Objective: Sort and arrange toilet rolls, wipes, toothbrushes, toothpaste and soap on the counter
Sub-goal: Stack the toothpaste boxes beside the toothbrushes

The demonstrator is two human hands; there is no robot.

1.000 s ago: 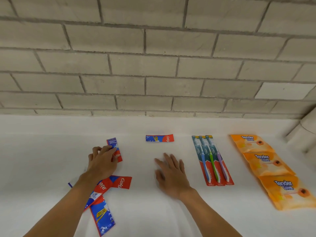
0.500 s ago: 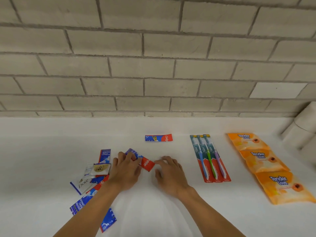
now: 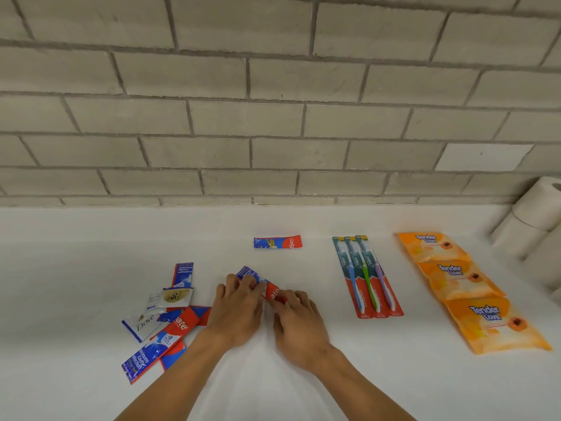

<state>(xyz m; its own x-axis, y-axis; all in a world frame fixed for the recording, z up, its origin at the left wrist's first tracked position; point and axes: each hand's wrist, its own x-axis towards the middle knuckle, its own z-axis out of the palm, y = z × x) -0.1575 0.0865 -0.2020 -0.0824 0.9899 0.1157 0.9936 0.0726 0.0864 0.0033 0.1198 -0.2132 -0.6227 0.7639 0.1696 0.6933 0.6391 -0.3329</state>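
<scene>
Both hands meet in the middle of the white counter (image 3: 76,284). The left hand (image 3: 238,311) bends its fingers over the blue end of a small toothpaste packet (image 3: 272,291). The right hand (image 3: 299,320) pinches the red end with its fingertips. The packet sits tilted between them. I cannot tell if it touches the counter. Another toothpaste packet (image 3: 277,242) lies flat behind the hands, near the brick wall (image 3: 273,117). To the left is a messy pile with a Dove sachet (image 3: 141,326), a long toothpaste strip (image 3: 158,349) and more packets. To the right lie three packed toothbrushes (image 3: 367,276), then three orange wipes packs (image 3: 464,287) in a row. Toilet rolls (image 3: 534,226) are stacked in the far right corner.
</scene>
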